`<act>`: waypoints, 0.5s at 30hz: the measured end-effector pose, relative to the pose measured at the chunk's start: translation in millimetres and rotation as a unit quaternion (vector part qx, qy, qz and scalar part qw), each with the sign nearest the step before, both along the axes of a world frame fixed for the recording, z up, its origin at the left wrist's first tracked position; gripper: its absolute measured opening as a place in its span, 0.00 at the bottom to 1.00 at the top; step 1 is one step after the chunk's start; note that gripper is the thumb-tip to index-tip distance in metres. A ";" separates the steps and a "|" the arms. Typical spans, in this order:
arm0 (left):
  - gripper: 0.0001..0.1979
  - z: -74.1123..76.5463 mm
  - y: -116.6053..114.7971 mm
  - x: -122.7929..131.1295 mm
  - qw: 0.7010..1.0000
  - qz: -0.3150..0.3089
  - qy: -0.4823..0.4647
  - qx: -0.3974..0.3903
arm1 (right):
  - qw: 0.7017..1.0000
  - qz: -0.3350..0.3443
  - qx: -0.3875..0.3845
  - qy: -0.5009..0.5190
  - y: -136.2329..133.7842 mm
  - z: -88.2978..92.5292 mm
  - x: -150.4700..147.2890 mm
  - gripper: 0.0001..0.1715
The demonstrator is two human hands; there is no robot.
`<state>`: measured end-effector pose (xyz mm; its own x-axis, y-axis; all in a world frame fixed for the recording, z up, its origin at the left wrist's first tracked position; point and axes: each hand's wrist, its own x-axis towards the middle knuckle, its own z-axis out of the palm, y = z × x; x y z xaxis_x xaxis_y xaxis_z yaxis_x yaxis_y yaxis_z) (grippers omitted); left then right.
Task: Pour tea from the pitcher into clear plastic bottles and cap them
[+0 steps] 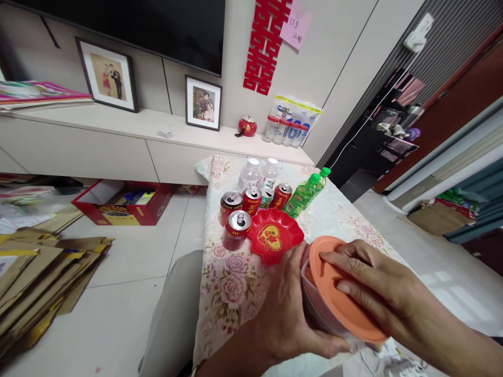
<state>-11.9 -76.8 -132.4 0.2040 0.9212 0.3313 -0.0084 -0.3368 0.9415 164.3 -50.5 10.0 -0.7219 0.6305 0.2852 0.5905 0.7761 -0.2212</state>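
Note:
My left hand [288, 309] is wrapped round a clear plastic container [320, 306], held tilted above the near part of the table. An orange lid [328, 256] covers the container's mouth. My right hand [377, 283] lies over this lid, with fingers on its top and the palm by its right edge. Whether the lid is fully seated cannot be made out. Just beyond my left hand, a red scalloped plate [255, 243] with a gold heart rests on the floral tablecloth [231, 288].
Several drink cans [237, 230] stand left of and behind the plate. Green-capped bottles [302, 193] and white-capped clear bottles [251, 175] are farther back. White cables [377, 364] lie at the near right. Flattened cardboard [51, 283] and a red box [126, 204] are on the floor.

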 end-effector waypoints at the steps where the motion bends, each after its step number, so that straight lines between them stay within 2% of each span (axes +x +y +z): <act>1: 0.72 -0.1 0.3 -0.2 1.000 0.001 0.001 0.002 | 1.000 0.007 -0.002 -0.003 1.0 -0.5 1.2 0.29; 15: 0.74 -2.9 0.4 2.7 1.000 0.005 0.007 0.019 | 0.994 0.090 -0.056 -0.032 16.4 -0.3 15.6 0.31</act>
